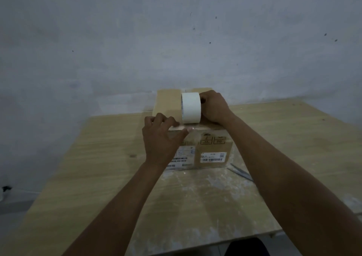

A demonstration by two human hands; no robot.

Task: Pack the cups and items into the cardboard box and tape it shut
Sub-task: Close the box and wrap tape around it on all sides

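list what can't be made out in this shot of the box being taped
Head view:
Box contents: closed flaps hide them.
Label print: too small, blurred.
Metal tool beside box: right forearm covers part; kind unclear.
Right hand grip on tape roll: fingers behind the roll.

The left forearm [125,201] and right forearm [274,167] are bare from the frame's lower edge to the wrists; the left hand [158,138] and right hand [214,106] are bare too. A black rounded shape [244,247] at the bottom edge, right of centre, is possibly clothing, too dim to tell.
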